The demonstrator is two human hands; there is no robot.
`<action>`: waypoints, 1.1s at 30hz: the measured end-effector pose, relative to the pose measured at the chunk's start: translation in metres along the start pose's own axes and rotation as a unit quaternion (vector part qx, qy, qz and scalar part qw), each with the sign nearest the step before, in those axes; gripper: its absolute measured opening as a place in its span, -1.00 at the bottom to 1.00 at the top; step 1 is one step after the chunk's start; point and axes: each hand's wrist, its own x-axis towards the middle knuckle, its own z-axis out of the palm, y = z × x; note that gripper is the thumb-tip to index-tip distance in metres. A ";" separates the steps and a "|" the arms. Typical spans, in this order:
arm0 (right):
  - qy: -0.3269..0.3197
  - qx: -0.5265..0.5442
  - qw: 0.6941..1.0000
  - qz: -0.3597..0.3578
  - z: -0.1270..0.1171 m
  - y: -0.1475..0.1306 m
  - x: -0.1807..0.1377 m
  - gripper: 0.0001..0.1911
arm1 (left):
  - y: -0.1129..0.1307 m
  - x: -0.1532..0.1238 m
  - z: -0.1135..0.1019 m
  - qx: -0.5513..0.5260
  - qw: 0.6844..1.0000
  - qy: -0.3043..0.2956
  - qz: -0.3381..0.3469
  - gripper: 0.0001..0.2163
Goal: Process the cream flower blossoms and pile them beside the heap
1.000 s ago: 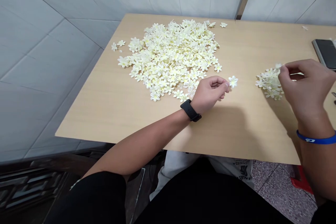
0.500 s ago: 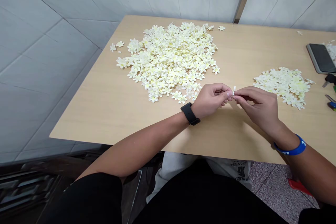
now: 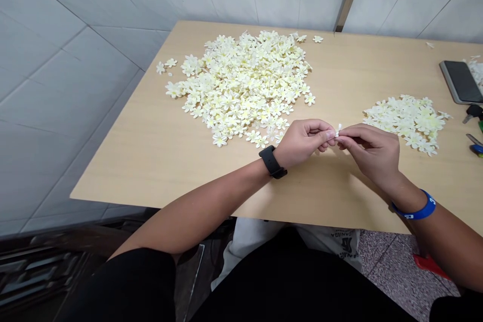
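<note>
Between the fingertips of both hands is a small white artificial flower (image 3: 338, 130), seen mostly edge-on with a petal sticking up. My left hand (image 3: 307, 141), with a black watch on its wrist, pinches it from the left. From the right, my right hand (image 3: 373, 151) pinches the same flower with thumb and forefinger; a blue band circles that wrist. The fingers hide most of the flower. A large pile of pale yellow-white flowers (image 3: 249, 80) lies beyond my left hand, and a smaller pile of flowers (image 3: 407, 121) lies beyond my right.
The wooden tabletop (image 3: 151, 161) meets a tiled wall at the back. On the right lie a phone (image 3: 462, 82), a key (image 3: 471, 113) and a blue-handled cutting tool (image 3: 476, 148), partly cut off. A few loose flowers (image 3: 166, 65) sit left of the large pile.
The petal sticking up between my fingertips has tilted slightly to the right. Both hands keep their pinch in nearly the same place; the view has shifted slightly.
</note>
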 end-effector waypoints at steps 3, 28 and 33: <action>0.002 0.011 1.000 0.006 0.000 0.000 0.000 -0.92 | 0.001 0.000 0.000 0.001 1.000 -0.002 -0.005 -0.66; -0.018 0.051 0.998 0.021 -0.003 0.002 0.003 -0.86 | 0.004 -0.001 0.002 0.003 1.000 -0.010 -0.007 -0.73; -0.010 0.034 0.999 -0.003 -0.004 0.001 0.002 -0.91 | 0.006 -0.002 0.004 0.000 1.000 -0.010 -0.009 -0.74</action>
